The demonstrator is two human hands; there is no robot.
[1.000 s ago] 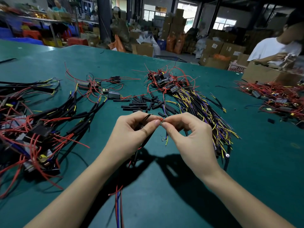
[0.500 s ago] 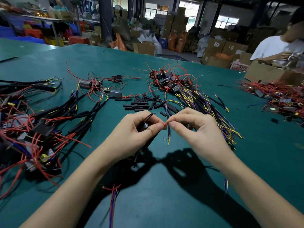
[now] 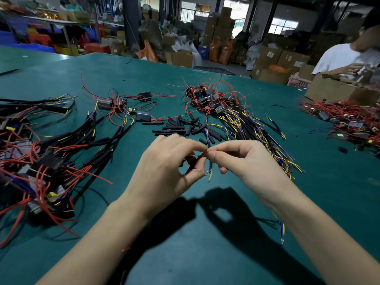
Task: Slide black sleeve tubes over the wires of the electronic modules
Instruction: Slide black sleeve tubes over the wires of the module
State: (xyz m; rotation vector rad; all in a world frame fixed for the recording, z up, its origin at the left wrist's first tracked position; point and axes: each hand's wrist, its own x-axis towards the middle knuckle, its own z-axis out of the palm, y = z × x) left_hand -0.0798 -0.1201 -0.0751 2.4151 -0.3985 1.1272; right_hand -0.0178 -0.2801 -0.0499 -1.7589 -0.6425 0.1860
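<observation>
Left hand [image 3: 164, 171]: raised above the green matted surface [image 3: 205, 254], thumb and forefinger curled and pinching a short black sleeve tube [image 3: 192, 166]; the other fingers are folded in beneath.
Right hand [image 3: 242, 161]: facing the left, fingertips nearly touching it, forefinger and thumb pinching a thin red wire [image 3: 202, 154] right at the mouth of the tube.
Sleeved cable between the hands [image 3: 209, 153]: a black-covered lead hangs down just behind the pinch, its bare yellow and blue ends showing below the fingers.
Held module: hidden under the left palm; I cannot tell its shape from here.
Loose black sleeve tubes [image 3: 178, 128]: a scattered heap lying flat on the surface just beyond the hands.
Central pile of black modules with red wires [image 3: 211, 99]: farther back, its long black leads with yellow and purple tips [image 3: 257, 136] fanning toward the right hand.
Small group of modules [image 3: 127, 109]: left of the tube heap, red wires looping about them.
Big tangle at left [image 3: 37, 161]: black boxes, red wires and black sleeved leads heaped near the surface's edge.
Pile at far right [image 3: 349, 120]: more red-wired modules, beside a brown cardboard box [image 3: 337, 91].
Another person in a white T-shirt [image 3: 339, 58]: behind that box, hands busy with something small that is blurred.
Background: stacked cartons [image 3: 273, 58] and blue crates [image 3: 12, 38].
</observation>
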